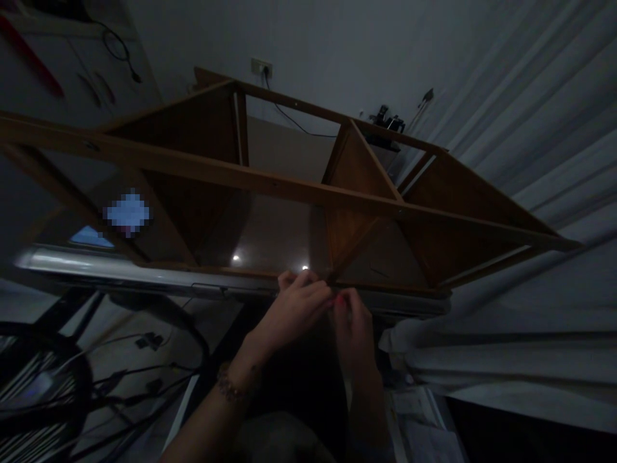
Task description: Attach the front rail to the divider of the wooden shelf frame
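Note:
A brown wooden shelf frame (277, 181) lies on its side across a table with a pale metallic edge (96, 260). At its near lower rail, around the middle, both of my hands come close together. My left hand (304, 302) is closed, its fingers curled by the table edge. Just right of it, my right hand (353, 321) is closed too, thumb and fingers pinched together. Something small and reddish shows at the right fingertips; whether it is a nail or an object I cannot tell. The dim light hides what either hand holds.
A fan (43, 386) and thin cables stand at lower left. White curtains (544, 128) hang on the right. Behind the frame, a cord runs from a wall outlet (261, 67). White cabinets (62, 71) are at upper left. A bright screen (91, 236) glows at left.

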Available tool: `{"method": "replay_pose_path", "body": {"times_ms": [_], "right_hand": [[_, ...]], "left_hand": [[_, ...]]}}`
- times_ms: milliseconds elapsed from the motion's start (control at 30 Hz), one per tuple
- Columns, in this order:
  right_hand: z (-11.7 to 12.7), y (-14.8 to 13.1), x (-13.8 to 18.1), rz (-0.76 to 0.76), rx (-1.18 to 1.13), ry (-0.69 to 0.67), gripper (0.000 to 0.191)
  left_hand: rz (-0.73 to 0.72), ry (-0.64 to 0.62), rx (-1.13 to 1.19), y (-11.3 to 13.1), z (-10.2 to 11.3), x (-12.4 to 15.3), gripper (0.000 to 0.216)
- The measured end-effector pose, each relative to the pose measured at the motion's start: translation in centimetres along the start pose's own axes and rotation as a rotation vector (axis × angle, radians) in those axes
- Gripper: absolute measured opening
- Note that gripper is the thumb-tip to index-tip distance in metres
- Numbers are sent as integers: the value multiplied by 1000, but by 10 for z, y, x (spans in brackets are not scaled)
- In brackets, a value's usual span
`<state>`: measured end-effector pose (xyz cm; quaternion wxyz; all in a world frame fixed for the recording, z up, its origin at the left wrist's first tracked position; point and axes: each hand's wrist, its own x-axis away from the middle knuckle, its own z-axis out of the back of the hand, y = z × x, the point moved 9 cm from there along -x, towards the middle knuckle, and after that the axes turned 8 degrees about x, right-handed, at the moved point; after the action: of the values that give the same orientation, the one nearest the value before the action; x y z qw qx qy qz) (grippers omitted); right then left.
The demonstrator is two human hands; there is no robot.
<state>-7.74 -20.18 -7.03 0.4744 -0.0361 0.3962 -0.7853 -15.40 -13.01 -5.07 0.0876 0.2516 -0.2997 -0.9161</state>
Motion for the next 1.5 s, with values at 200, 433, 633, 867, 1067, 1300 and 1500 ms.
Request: {"method": "replay_pose_path", "body": {"times_ms": [200, 433, 633, 867, 1067, 1300, 1500], "right_hand": [[-3, 10, 4, -107, -110, 12, 28], [-7, 33, 8, -324, -245, -17, 37], [-9, 20, 0, -236, -328, -154, 27], [47, 32, -8, -164, -32, 308, 26], [46, 24, -25, -23, 215, 428, 31], [29, 15, -30, 1, 217, 381, 25], [20, 16, -35, -13, 288, 349, 20]], "left_hand": [[-21, -5, -35, -1, 1, 1, 11], [-17, -28, -85, -5, -2, 1, 10], [-15, -20, -102, -2, 0, 0, 12], [188, 284, -184, -26, 20, 1, 23], [237, 318, -157, -36, 19, -5, 51], [243, 223, -175, -36, -1, -10, 41], [261, 210, -144, -39, -2, -13, 38]]}}
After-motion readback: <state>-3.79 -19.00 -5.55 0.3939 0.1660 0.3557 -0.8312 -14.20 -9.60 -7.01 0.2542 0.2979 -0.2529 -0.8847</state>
